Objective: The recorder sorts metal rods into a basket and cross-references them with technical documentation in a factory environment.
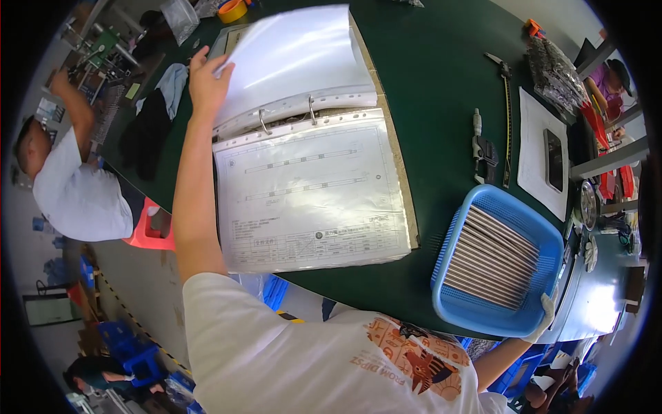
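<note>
An open ring binder [414, 228] lies on the green table in front of me. Its lower sheet is a technical drawing [310, 200] of long thin rods in a clear sleeve. My left hand [209, 83], bare, pinches the left edge of a raised plastic page sleeve [296, 62], which bends up over the binder's far half. Two metal rings [264, 122] run through the punched edges. To the right stands a blue plastic basket [452, 303] with a row of metal rods [493, 259] in it. My right hand [543, 319], in a white glove, grips the basket's near right corner.
Beyond the basket lie a micrometer [485, 155], a caliper [505, 69], a yellow tape measure [508, 131] and a phone [554, 160] on white paper [531, 138]. Bagged parts [552, 72] sit far right. A person [76, 179] works at left by a red stool [148, 228].
</note>
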### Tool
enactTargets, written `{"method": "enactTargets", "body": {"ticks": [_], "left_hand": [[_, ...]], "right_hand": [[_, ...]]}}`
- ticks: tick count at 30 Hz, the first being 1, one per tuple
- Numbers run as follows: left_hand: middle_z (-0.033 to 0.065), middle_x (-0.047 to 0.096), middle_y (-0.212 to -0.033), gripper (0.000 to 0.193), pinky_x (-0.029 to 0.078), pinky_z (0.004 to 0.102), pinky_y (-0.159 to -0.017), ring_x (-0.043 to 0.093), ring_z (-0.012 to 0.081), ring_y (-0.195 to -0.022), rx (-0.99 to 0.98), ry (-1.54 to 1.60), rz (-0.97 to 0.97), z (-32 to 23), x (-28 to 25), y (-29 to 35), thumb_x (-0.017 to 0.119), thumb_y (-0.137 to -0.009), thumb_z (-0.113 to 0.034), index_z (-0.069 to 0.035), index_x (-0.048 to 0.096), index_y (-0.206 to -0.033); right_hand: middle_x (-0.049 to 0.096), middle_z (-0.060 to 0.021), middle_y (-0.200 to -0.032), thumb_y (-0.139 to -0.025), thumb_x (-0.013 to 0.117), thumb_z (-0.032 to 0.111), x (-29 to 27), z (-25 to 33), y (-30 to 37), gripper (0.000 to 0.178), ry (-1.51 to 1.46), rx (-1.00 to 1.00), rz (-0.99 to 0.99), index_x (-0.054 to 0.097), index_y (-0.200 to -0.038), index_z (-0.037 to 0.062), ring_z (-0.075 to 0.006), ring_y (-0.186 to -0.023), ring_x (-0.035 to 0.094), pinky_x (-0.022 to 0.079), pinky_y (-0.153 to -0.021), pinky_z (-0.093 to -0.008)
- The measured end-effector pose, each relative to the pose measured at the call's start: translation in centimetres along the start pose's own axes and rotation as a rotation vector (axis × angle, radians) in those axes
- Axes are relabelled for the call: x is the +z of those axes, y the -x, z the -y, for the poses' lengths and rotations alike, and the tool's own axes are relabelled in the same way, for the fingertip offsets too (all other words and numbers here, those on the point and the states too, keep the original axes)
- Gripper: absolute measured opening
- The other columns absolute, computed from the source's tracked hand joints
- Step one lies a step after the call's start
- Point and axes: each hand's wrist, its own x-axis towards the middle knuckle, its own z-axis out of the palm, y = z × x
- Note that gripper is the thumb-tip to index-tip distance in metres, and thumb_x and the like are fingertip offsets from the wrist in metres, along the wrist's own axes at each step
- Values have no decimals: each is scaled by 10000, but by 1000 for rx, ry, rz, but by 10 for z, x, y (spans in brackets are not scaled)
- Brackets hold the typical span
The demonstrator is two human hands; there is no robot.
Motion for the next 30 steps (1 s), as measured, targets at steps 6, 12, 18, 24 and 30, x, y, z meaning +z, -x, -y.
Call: {"method": "enactTargets", "body": {"ticks": [6,12,18,24,30], "left_hand": [[148,316,-1363,499,326,336,-991,403,244,-1190,85,667,-70,-55,-79,56,613,-781,-38,32,402,-1227],[107,133,-1421,958,163,366,-1067,166,248,-1315,-446,401,-271,-68,-116,166,727,-677,-141,-31,80,-1375],[178,321,-1346,623,274,391,-1024,324,275,-1244,-869,1042,-199,-98,-130,208,480,-883,-345,12,241,-1334],[212,374,-1313,676,286,432,-1016,367,307,-1215,-937,1823,-26,-140,-132,215,370,-886,-440,113,286,-1266],[181,475,-1217,491,369,388,-956,467,271,-1122,-1068,1357,-121,-127,-123,217,523,-815,-159,75,384,-1224]], "right_hand": [[549,-131,-1020,-714,514,132,10,5,9,497,-15,2,-40,432,-1185,-4,-243,-863,544,439,-797,-318],[549,-130,-1016,-712,523,153,-10,0,-1,501,35,113,-137,436,-1182,2,-240,-858,545,434,-806,-328],[542,-138,-1033,-708,531,161,-23,1,-4,523,39,92,-93,428,-1194,-2,-248,-861,545,439,-799,-335],[567,-159,-1007,-714,549,192,-20,-4,-1,496,19,106,-112,470,-1155,-20,-265,-839,568,472,-768,-338],[535,-164,-1054,-698,523,144,-35,9,-9,547,38,99,-95,420,-1213,-9,-284,-913,544,441,-851,-368]]}}
